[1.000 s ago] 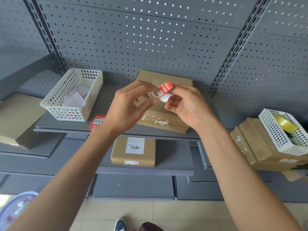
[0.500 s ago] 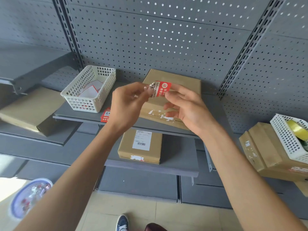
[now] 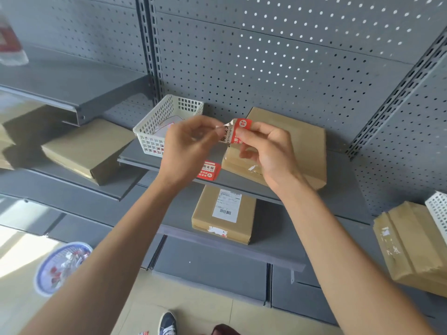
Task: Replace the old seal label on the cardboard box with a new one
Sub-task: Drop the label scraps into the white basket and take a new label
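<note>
Both hands raised before the shelf, at 12 o'clock. Left hand (image 3: 191, 146) pinching, probably, a thin clear backing film; motion blur hides it. Right hand (image 3: 263, 151) pinching the new red seal label (image 3: 238, 132). Risk: sticky side folding onto itself or onto fingers if peeled too fast; crooked placement after. Just behind, at 1 o'clock, cardboard box (image 3: 290, 141) with torn seal residue. At 11 o'clock, white basket (image 3: 167, 117) holding label sheets. At 8 o'clock on floor, blue bin (image 3: 61, 264) with scraps.
</note>
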